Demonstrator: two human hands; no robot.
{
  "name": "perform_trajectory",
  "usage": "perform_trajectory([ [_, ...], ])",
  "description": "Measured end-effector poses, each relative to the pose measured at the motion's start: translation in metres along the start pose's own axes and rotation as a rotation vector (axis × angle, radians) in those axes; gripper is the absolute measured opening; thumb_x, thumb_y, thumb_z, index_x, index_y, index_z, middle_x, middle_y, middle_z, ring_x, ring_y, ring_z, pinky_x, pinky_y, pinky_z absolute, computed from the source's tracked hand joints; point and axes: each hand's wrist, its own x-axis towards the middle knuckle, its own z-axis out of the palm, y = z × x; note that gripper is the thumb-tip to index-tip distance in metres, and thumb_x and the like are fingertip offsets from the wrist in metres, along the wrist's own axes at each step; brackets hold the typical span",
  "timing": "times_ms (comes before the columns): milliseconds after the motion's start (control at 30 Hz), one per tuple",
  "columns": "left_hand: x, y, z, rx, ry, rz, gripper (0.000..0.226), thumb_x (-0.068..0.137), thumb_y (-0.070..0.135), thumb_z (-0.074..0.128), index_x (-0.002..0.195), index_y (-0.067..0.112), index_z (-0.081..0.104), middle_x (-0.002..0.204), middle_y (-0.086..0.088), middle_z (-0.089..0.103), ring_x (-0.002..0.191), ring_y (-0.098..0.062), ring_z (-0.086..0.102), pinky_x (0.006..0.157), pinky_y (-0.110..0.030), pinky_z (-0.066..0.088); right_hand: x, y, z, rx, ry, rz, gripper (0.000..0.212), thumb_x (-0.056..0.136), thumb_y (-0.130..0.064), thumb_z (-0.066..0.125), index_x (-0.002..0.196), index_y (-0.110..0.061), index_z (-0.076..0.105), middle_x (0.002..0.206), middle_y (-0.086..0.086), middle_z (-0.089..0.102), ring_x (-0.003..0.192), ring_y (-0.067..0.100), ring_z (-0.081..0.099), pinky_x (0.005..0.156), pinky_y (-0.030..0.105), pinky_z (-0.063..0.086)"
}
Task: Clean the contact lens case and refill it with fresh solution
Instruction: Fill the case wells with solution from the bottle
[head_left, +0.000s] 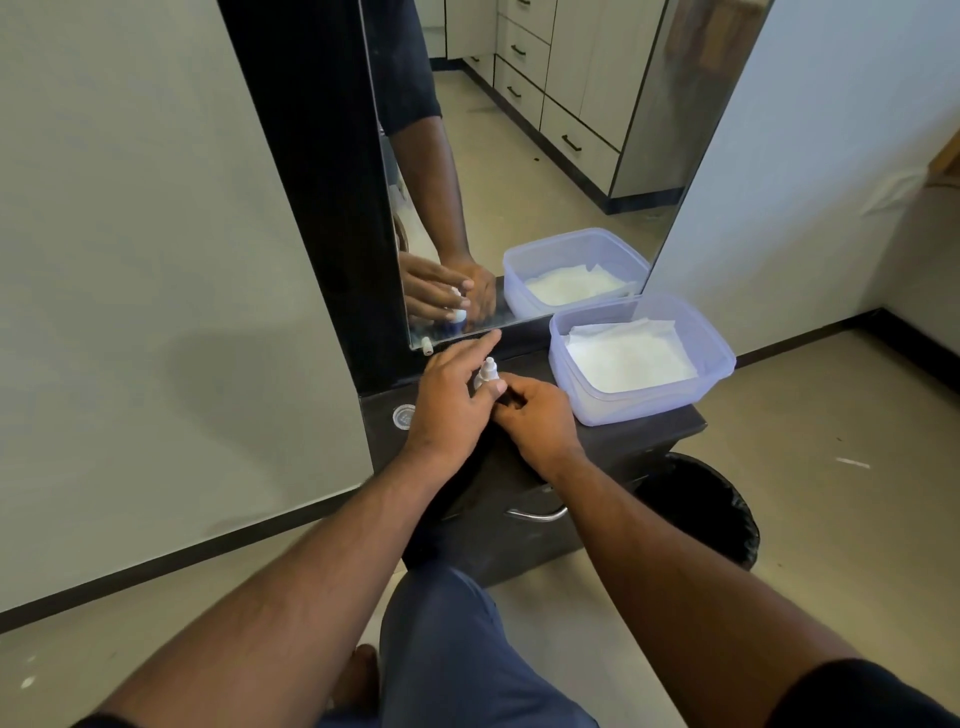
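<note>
My left hand (452, 400) grips a small white solution bottle (487, 373), which stands upright over the dark shelf (644, 436) with its bare nozzle pointing up. My thumb lies across the bottle's front and my fingers stretch toward the mirror. My right hand (537, 418) is curled right beside the bottle, knuckles up. Whatever is under its fingers is hidden. A round clear cap (404, 415) lies on the shelf to the left of my left hand. A small white cap (427, 345) sits at the foot of the mirror. I cannot see the lens case itself.
A clear plastic tub (711, 364) lined with white tissue stands on the right end of the shelf. The mirror (545, 156) rises behind. Below are a drawer handle (537, 515) and a black bin (701, 509) on the floor to the right. My knee (441, 623) is under the shelf edge.
</note>
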Motion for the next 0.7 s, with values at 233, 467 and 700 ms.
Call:
perform_trajectory([
  [233, 0.02, 0.016, -0.005, -0.068, 0.196, -0.002, 0.032, 0.08, 0.016, 0.074, 0.112, 0.015, 0.069, 0.1, 0.005, 0.063, 0.092, -0.007, 0.059, 0.08, -0.015, 0.048, 0.002, 0.002, 0.002, 0.047, -0.017, 0.042, 0.035, 0.08, -0.024, 0.074, 0.114, -0.021, 0.068, 0.1, -0.009, 0.072, 0.088, -0.002, 0.064, 0.083, 0.016, 0.048],
  [467, 0.022, -0.01, -0.024, 0.08, 0.121, -0.058, 0.026, 0.08, 0.008, 0.072, 0.106, 0.011, 0.072, 0.104, -0.004, 0.071, 0.095, -0.012, 0.064, 0.08, -0.012, 0.045, 0.004, 0.005, 0.002, 0.004, 0.037, 0.059, 0.043, 0.077, -0.024, 0.078, 0.118, -0.021, 0.067, 0.097, -0.008, 0.071, 0.071, -0.005, 0.059, 0.079, 0.015, 0.048],
  [700, 0.023, -0.031, -0.025, 0.363, -0.14, -0.123, 0.023, 0.088, 0.01, 0.064, 0.109, 0.016, 0.07, 0.107, -0.006, 0.07, 0.098, -0.018, 0.064, 0.084, -0.029, 0.052, 0.003, 0.003, 0.001, 0.001, 0.045, 0.103, 0.05, 0.078, -0.026, 0.076, 0.126, -0.02, 0.061, 0.113, -0.004, 0.069, 0.098, 0.005, 0.062, 0.095, 0.022, 0.048],
])
